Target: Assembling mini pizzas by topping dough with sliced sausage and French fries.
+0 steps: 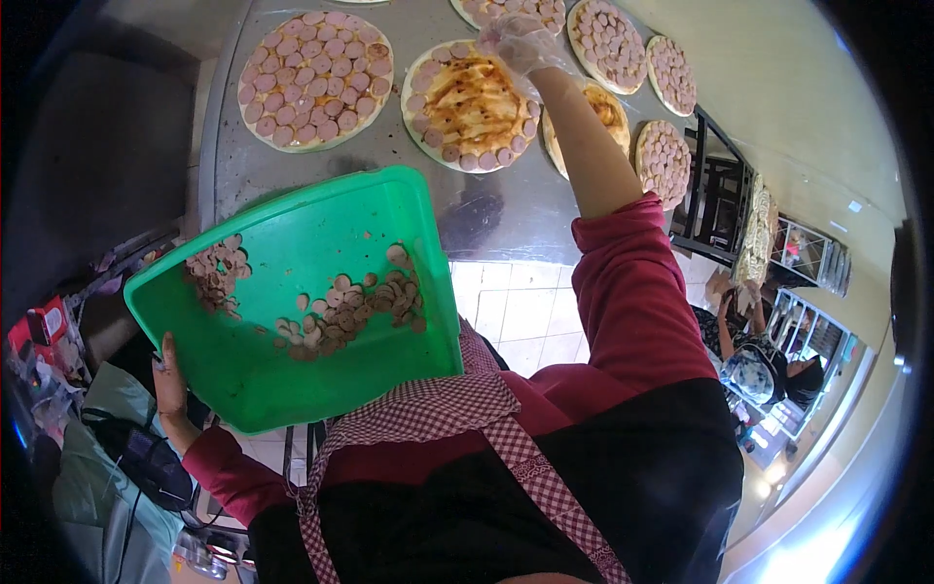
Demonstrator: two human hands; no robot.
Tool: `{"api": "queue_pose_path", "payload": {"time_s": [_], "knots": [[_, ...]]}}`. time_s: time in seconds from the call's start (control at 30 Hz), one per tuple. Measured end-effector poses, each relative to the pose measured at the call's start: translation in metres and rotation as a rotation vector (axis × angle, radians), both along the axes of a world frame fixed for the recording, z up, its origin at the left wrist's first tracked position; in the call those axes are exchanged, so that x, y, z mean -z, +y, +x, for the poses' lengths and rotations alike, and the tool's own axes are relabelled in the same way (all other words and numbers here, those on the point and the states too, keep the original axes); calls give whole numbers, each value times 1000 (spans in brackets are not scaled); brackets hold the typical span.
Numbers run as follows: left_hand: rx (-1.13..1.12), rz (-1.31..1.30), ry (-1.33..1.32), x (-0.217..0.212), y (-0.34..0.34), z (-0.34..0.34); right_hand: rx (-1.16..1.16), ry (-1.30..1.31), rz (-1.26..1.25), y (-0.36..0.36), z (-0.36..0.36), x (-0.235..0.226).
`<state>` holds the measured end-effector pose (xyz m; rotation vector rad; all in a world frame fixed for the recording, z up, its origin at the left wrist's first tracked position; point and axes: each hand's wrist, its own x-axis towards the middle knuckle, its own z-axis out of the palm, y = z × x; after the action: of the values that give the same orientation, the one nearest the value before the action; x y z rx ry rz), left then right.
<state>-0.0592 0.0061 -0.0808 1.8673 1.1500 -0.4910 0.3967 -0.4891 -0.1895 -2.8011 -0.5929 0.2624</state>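
Observation:
My left hand [170, 389] holds a green plastic tub [321, 219] by its left edge, tilted against my apron. Inside the tub lie round sausage slices [345, 311], in a heap near the middle and another at the left. My right hand [522, 44], in a clear plastic glove, reaches over the far right edge of a sauced pizza base [472, 97]. Its fingers are drawn together; what they hold is hidden by the glove. Sausage slices ring that base's rim, while its middle shows bare sauce. Under my right forearm sits another sauced base [600, 107].
The bases lie on a metal table [389, 185]. A pizza covered with slices [316, 83] is at its left, and several more stand at the right. Farther right, another person [769, 360] works by a tray. A bag [146, 467] lies at lower left.

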Motion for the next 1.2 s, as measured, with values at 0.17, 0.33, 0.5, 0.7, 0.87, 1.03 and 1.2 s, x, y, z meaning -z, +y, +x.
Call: {"api": "queue_pose_path", "payload": {"time_s": [0.17, 0.33, 0.5, 0.7, 0.87, 1.03, 1.2], "knots": [[-1, 26, -42, 4, 0, -6, -100, -79, 69, -3, -4, 18], [-21, 57, -9, -16, -17, 8, 66, -117, 126, 11, -16, -6], [-35, 72, 19, -18, -13, 12, -34, -93, 511, 55, -52, -105], [-3, 48, -65, -24, -22, 31, -97, 556, 677, 75, -164, -189], [104, -14, -44, -15, -4, 28, -664, 507, 556, 129, -248, -136], [187, 165, -82, 19, 19, 19, -626, 394, 63, 151, -309, -75], [173, 198, -106, 9, 11, 23, -556, 292, 138, 157, -318, -62]]}}
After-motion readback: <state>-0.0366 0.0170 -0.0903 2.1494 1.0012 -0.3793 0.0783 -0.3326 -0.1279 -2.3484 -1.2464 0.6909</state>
